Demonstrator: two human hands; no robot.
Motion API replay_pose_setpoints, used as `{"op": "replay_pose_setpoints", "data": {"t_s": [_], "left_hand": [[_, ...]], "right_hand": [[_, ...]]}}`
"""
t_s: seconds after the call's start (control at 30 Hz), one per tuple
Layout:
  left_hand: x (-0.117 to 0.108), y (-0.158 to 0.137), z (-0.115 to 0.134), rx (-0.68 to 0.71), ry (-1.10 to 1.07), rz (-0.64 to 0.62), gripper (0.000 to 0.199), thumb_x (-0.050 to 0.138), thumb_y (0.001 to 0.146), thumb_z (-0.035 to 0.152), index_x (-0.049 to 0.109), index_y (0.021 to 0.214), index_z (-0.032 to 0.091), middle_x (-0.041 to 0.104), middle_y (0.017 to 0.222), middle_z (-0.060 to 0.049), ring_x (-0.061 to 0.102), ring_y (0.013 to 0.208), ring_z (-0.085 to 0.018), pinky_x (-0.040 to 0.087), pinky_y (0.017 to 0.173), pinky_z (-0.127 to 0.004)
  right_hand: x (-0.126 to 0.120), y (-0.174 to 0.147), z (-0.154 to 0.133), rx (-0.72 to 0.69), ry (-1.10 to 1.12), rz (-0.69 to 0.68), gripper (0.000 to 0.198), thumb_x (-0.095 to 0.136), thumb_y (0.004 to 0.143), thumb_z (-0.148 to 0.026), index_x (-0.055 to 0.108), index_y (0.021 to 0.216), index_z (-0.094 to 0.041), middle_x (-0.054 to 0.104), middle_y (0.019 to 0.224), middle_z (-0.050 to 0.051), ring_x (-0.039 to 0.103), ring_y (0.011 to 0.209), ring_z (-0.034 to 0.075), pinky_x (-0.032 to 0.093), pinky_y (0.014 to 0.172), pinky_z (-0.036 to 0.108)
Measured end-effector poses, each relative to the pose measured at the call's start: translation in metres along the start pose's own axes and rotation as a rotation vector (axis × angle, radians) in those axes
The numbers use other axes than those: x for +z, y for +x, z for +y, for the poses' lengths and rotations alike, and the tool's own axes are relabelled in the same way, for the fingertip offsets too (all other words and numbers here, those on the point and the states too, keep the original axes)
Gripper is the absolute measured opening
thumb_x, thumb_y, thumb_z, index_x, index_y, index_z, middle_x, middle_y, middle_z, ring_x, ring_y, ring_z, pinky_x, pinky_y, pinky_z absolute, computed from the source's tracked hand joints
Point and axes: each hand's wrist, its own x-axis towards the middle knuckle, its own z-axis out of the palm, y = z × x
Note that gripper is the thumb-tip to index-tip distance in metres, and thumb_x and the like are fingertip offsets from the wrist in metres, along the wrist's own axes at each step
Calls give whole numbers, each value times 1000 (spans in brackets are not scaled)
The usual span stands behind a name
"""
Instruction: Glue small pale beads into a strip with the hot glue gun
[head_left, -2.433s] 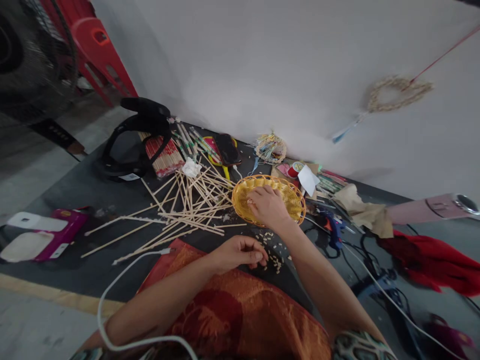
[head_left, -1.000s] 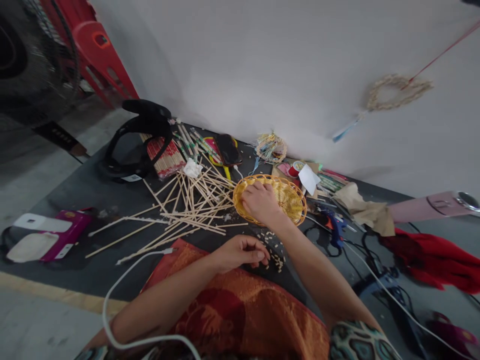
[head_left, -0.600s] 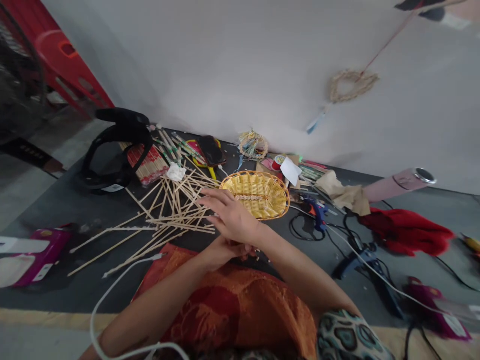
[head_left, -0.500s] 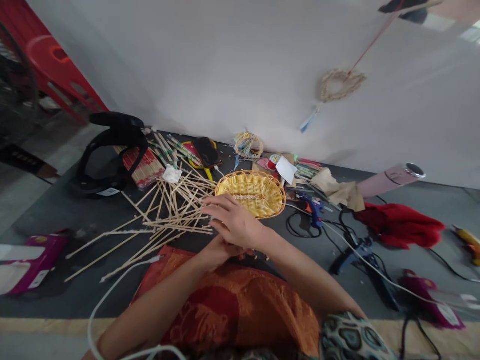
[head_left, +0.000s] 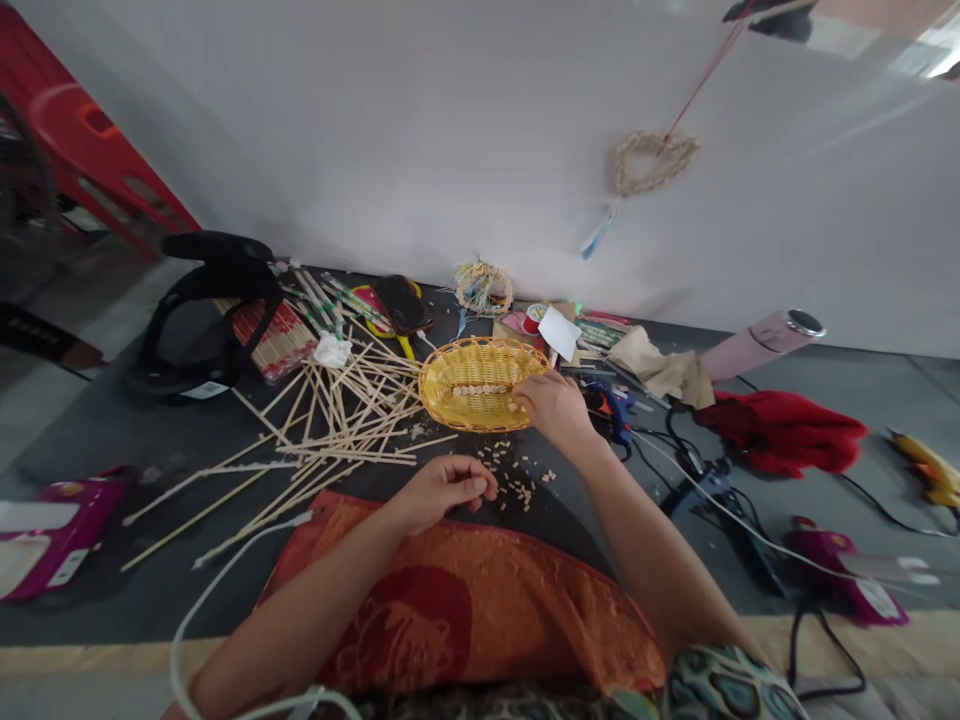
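A yellow oval wicker basket (head_left: 442, 400) stands in front of me with a row of small pale pieces (head_left: 480, 390) along its bottom. My right hand (head_left: 555, 408) reaches over the basket's right end, its fingertips pinched together just inside. What they hold, if anything, is too small to make out. My left hand (head_left: 448, 488) rests low in front of the basket, fingers curled with the thumb against them; its contents are hidden. Between the hands, short cut bits of stick (head_left: 519, 490) lie scattered on the dark table.
Long thin wooden sticks (head_left: 337, 420) are heaped left of the basket. A blue glue gun (head_left: 616, 408), a pink flask (head_left: 761, 345) and a red cloth (head_left: 780, 430) lie right. An orange cloth (head_left: 517, 600) covers the near edge. A white cable (head_left: 180, 620) crosses lower left.
My hands were together in front of the basket and have parted. The right hand has moved up and right to the basket's end, uncovering the scattered bits; the view has shifted slightly.
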Motion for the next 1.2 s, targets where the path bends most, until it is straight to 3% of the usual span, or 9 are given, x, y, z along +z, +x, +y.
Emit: {"op": "replay_pose_setpoints", "data": {"t_s": [0.3, 0.63, 0.77, 0.87, 0.93, 1.07, 1.2], "left_hand": [[-1, 0, 0, 2, 11, -8, 29, 71, 77, 39, 69, 87, 12, 68, 81, -6, 54, 61, -8, 38, 61, -22], [-1, 1, -1, 2, 34, 5, 33, 71, 76, 42, 68, 86, 11, 68, 82, -8, 53, 61, -9, 38, 60, -21], [-1, 1, 0, 10, 27, -8, 33, 71, 76, 42, 69, 86, 11, 68, 82, -8, 53, 62, -9, 38, 61, -22], [0, 0, 1, 13, -3, -18, 33, 72, 76, 42, 68, 86, 11, 67, 81, -7, 53, 61, -9, 38, 61, -23], [0, 0, 1, 16, -15, -20, 32, 72, 76, 40, 68, 86, 11, 67, 81, -7, 53, 62, -9, 38, 61, -23], [-1, 0, 0, 22, -6, -32, 28, 71, 79, 38, 68, 87, 11, 67, 82, -7, 53, 62, -9, 38, 61, -22], [-2, 0, -1, 28, 5, -36, 27, 70, 79, 37, 68, 87, 11, 67, 82, -7, 53, 63, -9, 39, 62, -22]], "right_hand": [[0, 12, 2, -70, -108, -65, 22, 50, 92, -31, 70, 86, -24, 71, 89, 3, 52, 98, 22, 29, 78, 34], [-9, 15, 2, -125, -113, -107, 19, 52, 91, -25, 69, 85, -19, 71, 92, 8, 55, 99, 23, 34, 84, 35], [-25, 7, -6, -140, 127, -23, 20, 49, 93, -24, 68, 91, -17, 70, 93, 8, 59, 96, 21, 41, 87, 33], [-41, -2, -19, -336, 486, -11, 29, 41, 97, -21, 60, 119, -18, 68, 110, 7, 60, 101, 16, 45, 90, 30], [-47, -6, -24, -419, 589, -11, 37, 38, 97, -19, 50, 132, -20, 64, 121, 7, 59, 107, 14, 46, 93, 30], [-39, -3, -16, -254, 349, -9, 28, 46, 94, -18, 64, 115, -19, 67, 111, 8, 59, 106, 18, 44, 95, 33], [-20, 3, -5, -152, 49, -142, 20, 52, 92, -23, 69, 102, -20, 70, 96, 7, 61, 97, 20, 45, 87, 31]]}}
